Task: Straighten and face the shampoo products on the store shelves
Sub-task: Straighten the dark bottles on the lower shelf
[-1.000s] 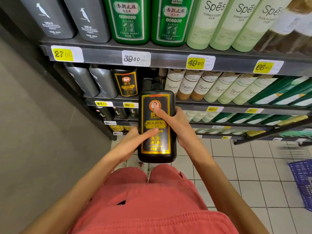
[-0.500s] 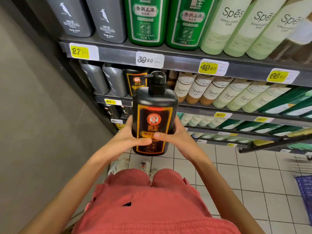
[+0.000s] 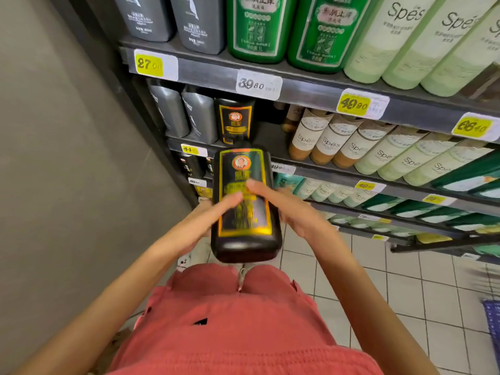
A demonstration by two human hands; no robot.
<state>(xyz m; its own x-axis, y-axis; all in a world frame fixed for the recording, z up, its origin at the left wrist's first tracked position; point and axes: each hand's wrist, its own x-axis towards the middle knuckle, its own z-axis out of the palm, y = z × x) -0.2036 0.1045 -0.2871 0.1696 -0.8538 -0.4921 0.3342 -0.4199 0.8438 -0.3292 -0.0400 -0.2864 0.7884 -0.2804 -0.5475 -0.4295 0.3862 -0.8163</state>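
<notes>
Only 1 camera here, the head view, so everything comes from that.

The black shampoo bottle point(image 3: 244, 231) with the gold-framed label is off the shelf. It's held out in the air in front of the shelving, over the tiled floor point(image 3: 378, 293). It's tipped so the base points back at the person and the label faces up at the camera. My guess is that's to check which side is the front before it goes back in.

The left grip point(image 3: 213, 212) holds the bottle's left edge, with a digit laid across the label. The right grip point(image 3: 289, 209) does the same from the right edge, so the 2 clamp it between them. It looks like a big, heavy bottle, so using both makes sense. The fingers behind it are hidden, and the hands and label are motion-blurred.

The second shelf point(image 3: 273, 140) looks like where it's going. A matching black bottle point(image 3: 234, 121) stands there label-out, just right of 2 grey bottles point(image 3: 186, 112). There's a dark gap between that bottle and the brown-and-white Spēs bottles point(image 3: 332, 139), and the held bottle probably belongs in it. The 39.80 price tag point(image 3: 258, 84) sits on the shelf edge above.

The gap looks tight, so the bottle should go in upright without knocking the neighbours.
</notes>
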